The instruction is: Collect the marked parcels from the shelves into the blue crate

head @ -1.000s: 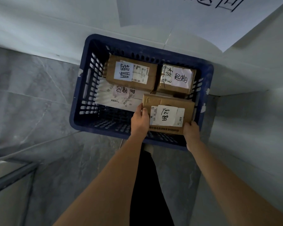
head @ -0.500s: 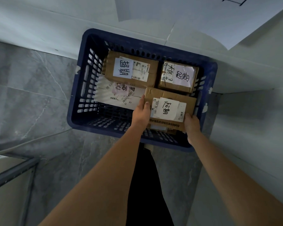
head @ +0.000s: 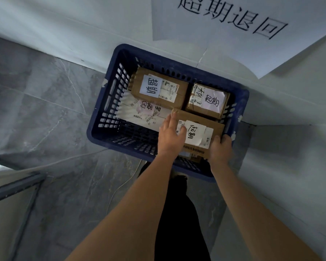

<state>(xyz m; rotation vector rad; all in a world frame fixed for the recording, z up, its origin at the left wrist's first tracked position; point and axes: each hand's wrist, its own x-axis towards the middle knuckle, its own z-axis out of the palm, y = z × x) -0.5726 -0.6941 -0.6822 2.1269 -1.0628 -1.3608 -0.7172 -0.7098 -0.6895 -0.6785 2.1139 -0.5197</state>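
Both hands (head: 171, 137) gripping parcel (head: 199, 134)

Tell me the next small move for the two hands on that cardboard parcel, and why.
Probably lower the near parcel the rest of the way and let go. Both the left hand and the right hand grip its ends inside the blue crate, beside three labelled parcels already lying there. It appears to rest on something beneath, so settle it before releasing.
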